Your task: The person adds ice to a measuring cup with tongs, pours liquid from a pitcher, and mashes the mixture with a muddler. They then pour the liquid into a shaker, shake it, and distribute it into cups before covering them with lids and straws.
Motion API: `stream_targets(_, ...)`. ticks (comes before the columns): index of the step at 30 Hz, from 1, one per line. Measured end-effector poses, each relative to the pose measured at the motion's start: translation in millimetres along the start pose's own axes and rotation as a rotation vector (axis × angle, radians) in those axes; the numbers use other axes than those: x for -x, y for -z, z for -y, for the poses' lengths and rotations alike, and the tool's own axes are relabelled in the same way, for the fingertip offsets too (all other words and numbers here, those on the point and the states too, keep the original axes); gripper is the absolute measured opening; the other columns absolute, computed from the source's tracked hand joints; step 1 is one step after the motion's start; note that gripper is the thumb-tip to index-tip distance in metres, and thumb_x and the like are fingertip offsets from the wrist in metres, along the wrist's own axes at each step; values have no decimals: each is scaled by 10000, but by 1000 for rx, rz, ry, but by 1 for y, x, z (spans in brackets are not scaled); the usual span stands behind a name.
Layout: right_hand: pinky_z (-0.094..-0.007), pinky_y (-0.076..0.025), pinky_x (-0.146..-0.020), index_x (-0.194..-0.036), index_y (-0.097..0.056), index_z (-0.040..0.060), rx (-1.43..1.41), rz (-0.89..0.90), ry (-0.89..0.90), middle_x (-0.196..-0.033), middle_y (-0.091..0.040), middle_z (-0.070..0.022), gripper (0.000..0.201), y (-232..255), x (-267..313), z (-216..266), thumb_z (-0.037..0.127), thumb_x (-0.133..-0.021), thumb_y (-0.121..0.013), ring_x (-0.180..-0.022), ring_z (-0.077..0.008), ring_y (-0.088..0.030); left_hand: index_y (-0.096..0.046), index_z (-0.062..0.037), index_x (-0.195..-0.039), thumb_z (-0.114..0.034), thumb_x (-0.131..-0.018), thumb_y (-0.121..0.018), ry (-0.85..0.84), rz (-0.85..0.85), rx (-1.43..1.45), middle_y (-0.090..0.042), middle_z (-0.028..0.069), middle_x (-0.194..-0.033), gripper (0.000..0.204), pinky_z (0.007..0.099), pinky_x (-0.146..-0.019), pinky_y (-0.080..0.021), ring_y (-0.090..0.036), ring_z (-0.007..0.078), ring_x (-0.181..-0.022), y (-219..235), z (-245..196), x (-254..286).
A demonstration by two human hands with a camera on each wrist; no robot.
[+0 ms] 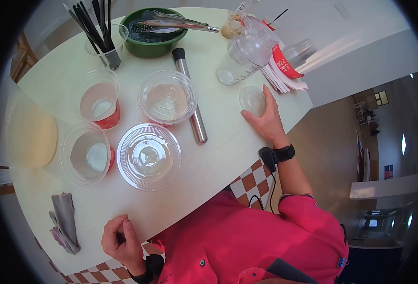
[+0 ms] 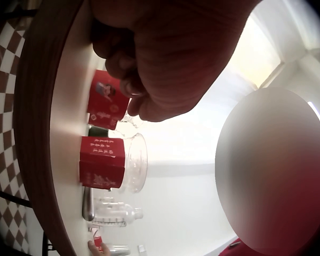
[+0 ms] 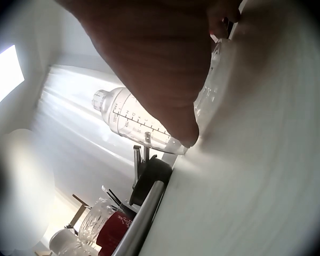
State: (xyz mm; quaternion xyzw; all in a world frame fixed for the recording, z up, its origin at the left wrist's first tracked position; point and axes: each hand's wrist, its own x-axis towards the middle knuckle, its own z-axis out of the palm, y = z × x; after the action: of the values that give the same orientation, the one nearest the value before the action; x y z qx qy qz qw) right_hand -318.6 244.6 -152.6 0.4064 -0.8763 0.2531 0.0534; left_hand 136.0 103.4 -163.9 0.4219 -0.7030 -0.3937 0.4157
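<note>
My right hand (image 1: 265, 120) curves its thumb and fingers round a small round clear plastic lid (image 1: 252, 101) lying at the table's right side. In the right wrist view, part of this clear plastic (image 3: 207, 93) shows beyond the thumb; the palm covers the rest. Near the table's front edge, my left hand (image 1: 122, 241) rests with fingers loosely curled and nothing visible in it. A folded grey cloth (image 1: 66, 222) lies to its left. Beyond it stand a clear-lidded cup (image 1: 148, 157) and an uncovered cup in a red sleeve (image 1: 88, 154).
A steel muddler (image 1: 198, 124) lies mid-table beside another clear-topped cup (image 1: 167, 98). Behind are a green bowl (image 1: 147, 49) with tongs, a cup of black straws (image 1: 105, 52), and a second open cup (image 1: 97, 102). A clear graduated shaker (image 1: 242, 59) and red-white sleeves (image 1: 284, 71) stand beyond my right hand.
</note>
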Motion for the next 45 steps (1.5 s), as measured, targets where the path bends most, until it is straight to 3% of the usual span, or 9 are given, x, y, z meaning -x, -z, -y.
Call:
stream_targets(4, -493, -383, -1129, -1553, -296, -16, -87, 26, -19, -1479, -423, -275, 1024, 2, -4, 6, 335, -778, -864, -1351, -420, -448, -705, 34, -1004, -31, -943, -692, -21, -11, 0, -604, 15, -745, 90, 234, -591, -370, -471, 75, -631, 0, 0, 1)
stream_targets(10, -468, -383, -1136, -1566, -277, -17, -250, -86, -101, -1501, -403, -241, 1030, 9, 11, 10, 236, -767, -876, -1369, -365, -449, -707, 35, -1008, -17, -941, -690, -24, -13, 1, -617, 21, -757, 87, 235, -600, -386, -470, 72, -632, 0, -4, 1)
stream_targets(14, -466, -358, -1161, -1578, -260, -9, -303, -146, -20, -1542, -375, -219, 1025, 18, 22, 18, 195, -771, -859, -1402, -352, -427, -711, 32, -987, 4, -918, -694, -17, 8, 37, -616, 26, -729, 77, 230, -573, -382, -486, 70, -609, 0, -5, 0)
stream_targets(17, -473, -336, -1176, -1583, -257, -3, -489, -48, 90, -1575, -353, -194, 1024, 36, 25, 68, 157, -760, -846, -1425, -349, -408, -717, 20, -961, 22, -882, -712, -19, 9, 59, -605, 27, -685, 79, 227, -525, -370, -500, 72, -562, -2, -9, -4)
stream_targets(23, -474, -349, -1165, -1560, -313, -6, -504, 248, 608, -1570, -371, -182, 1007, 46, -33, 185, 196, -735, -854, -1417, -332, -421, -733, -23, -936, 9, -833, -766, 13, -1, 132, -609, 19, -645, 113, 234, -462, -372, -509, 70, -495, -4, -12, -8)
stream_targets(29, -433, -365, -1162, -1523, -405, 34, -310, 489, 955, -1521, -441, -190, 931, -8, -105, 284, 276, -747, -860, -1387, -334, -465, -734, -30, -924, 10, -835, -762, -17, -68, 142, -610, 30, -637, 101, 250, -465, -389, -522, 84, -493, -6, -16, -9)
stream_targets(35, -416, -359, -1172, -1517, -415, 49, -147, 614, 1020, -1508, -446, -201, 885, -28, -118, 307, 317, -789, -840, -1404, -364, -434, -732, -33, -908, 0, -828, -766, -38, -44, 161, -605, 37, -633, 92, 266, -471, -399, -527, 113, -483, -4, -12, -9)
stream_targets(45, -435, -352, -1178, -1554, -385, 84, -91, 710, 1059, -1522, -424, -219, 896, -39, -129, 305, 420, -839, -807, -1415, -390, -417, -731, -45, -918, 5, -821, -765, -58, -30, 198, -581, 27, -603, 115, 275, -464, -381, -510, 119, -471, -2, -11, -9)
